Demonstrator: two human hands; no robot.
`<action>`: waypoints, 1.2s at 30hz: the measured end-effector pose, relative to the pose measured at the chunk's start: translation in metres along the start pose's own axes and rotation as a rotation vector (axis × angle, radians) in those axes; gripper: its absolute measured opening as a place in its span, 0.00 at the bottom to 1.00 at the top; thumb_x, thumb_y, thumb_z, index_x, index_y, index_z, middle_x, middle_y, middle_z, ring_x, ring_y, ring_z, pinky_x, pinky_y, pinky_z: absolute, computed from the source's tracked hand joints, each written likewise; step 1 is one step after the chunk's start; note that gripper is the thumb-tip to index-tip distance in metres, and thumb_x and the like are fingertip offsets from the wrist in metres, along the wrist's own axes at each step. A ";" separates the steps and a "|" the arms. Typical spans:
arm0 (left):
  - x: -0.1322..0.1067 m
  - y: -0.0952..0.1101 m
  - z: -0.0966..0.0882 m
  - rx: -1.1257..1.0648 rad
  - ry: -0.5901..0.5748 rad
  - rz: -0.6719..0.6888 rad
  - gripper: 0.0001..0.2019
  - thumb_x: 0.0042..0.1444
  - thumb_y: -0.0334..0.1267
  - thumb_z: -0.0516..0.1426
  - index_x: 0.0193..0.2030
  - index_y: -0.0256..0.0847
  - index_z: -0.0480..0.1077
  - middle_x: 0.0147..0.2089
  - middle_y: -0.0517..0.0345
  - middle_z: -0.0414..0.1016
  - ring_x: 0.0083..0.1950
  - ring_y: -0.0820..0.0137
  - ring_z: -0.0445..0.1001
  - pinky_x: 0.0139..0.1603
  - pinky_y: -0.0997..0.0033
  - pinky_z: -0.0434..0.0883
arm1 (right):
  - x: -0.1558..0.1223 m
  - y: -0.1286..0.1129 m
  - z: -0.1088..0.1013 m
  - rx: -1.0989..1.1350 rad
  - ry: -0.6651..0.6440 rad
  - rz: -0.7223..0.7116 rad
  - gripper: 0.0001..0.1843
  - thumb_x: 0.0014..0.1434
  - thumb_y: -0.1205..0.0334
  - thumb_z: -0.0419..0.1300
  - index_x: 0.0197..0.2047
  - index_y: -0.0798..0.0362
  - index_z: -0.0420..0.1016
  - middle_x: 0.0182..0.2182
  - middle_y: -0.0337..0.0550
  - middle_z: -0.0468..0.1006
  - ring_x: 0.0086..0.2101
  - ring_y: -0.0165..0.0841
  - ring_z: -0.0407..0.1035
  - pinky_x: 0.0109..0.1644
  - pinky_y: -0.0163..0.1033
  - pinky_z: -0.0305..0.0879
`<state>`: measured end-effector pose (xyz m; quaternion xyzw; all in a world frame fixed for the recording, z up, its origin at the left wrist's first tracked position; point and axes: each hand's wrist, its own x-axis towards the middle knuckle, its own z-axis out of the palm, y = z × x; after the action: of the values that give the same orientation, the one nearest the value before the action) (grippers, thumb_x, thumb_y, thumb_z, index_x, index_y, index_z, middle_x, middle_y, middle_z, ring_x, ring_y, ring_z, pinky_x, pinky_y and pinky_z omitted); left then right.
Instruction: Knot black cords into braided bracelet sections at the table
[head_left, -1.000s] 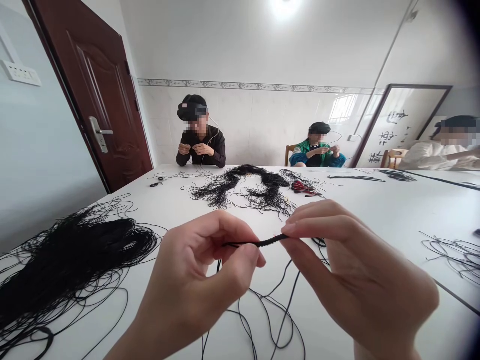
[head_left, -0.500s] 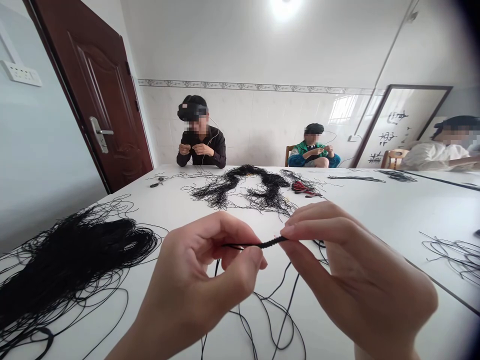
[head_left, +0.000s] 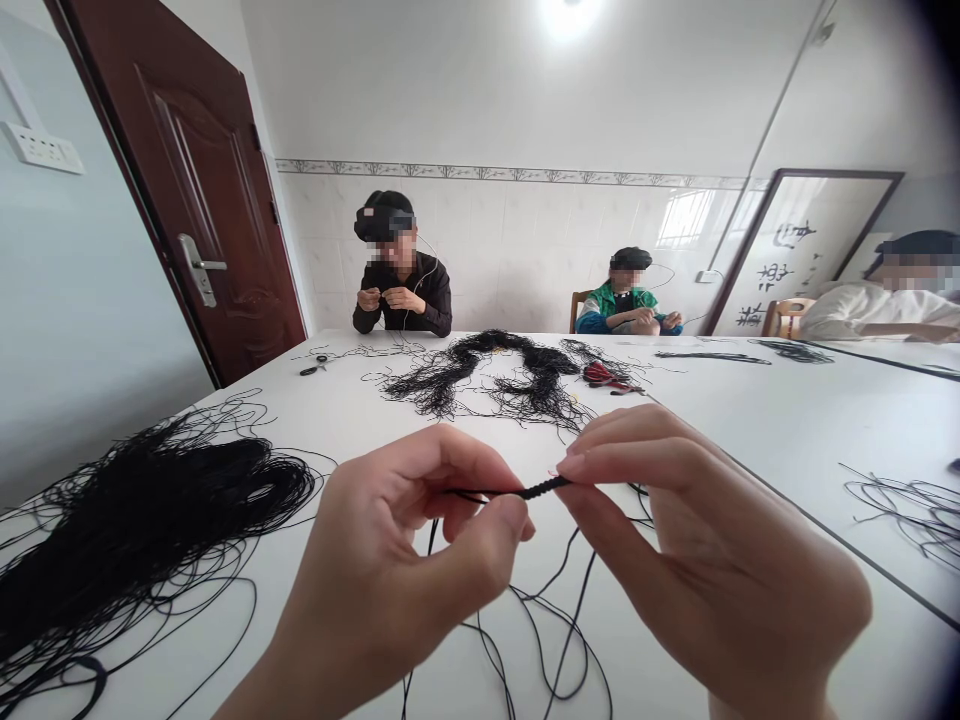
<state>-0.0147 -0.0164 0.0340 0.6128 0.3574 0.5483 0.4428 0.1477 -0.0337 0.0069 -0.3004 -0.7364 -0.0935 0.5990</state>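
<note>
A short black braided cord [head_left: 544,488] stretches between my two hands, its knotted section showing in the gap. My left hand [head_left: 420,540] pinches one end between thumb and fingers, where loose strands run back over the fingers. At the other end, my right hand [head_left: 690,540] grips the cord with thumb and forefinger, and a tiny reddish thread shows at those fingertips. Long black strands [head_left: 540,640] hang below the hands and loop over the white table [head_left: 330,640].
A big heap of black cord [head_left: 150,520] lies at the left. Farther back are another cord bundle [head_left: 517,355], red-handled scissors [head_left: 607,377] and small black scissors [head_left: 315,366]. Loose cords [head_left: 911,515] lie at the right. Several people [head_left: 401,270] sit across the table.
My hands and the cord hold nearly the same position, with my right fingers shifted very slightly left. Across the table, the person in green has lowered and spread their hands.
</note>
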 end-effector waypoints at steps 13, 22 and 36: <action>0.000 0.002 0.000 0.035 -0.003 -0.001 0.05 0.43 0.32 0.62 0.21 0.46 0.75 0.20 0.66 0.73 0.24 0.74 0.70 0.21 0.79 0.64 | 0.002 -0.001 -0.001 -0.008 -0.004 -0.004 0.15 0.55 0.81 0.60 0.41 0.53 0.72 0.32 0.40 0.74 0.34 0.30 0.70 0.34 0.39 0.69; 0.000 0.001 -0.002 0.049 -0.009 0.022 0.04 0.42 0.32 0.62 0.22 0.46 0.76 0.21 0.65 0.72 0.26 0.72 0.70 0.25 0.76 0.66 | 0.001 -0.001 -0.001 -0.006 -0.006 -0.005 0.16 0.55 0.81 0.60 0.42 0.52 0.72 0.32 0.40 0.74 0.34 0.31 0.70 0.34 0.39 0.70; 0.002 0.001 -0.001 0.057 -0.034 0.016 0.04 0.43 0.32 0.62 0.21 0.44 0.75 0.20 0.63 0.73 0.25 0.73 0.69 0.23 0.77 0.66 | 0.002 -0.001 0.001 -0.002 -0.016 -0.014 0.15 0.56 0.81 0.60 0.41 0.53 0.71 0.31 0.39 0.75 0.34 0.30 0.70 0.35 0.39 0.70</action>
<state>-0.0155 -0.0150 0.0356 0.6371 0.3604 0.5309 0.4269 0.1461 -0.0337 0.0092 -0.2966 -0.7430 -0.0958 0.5923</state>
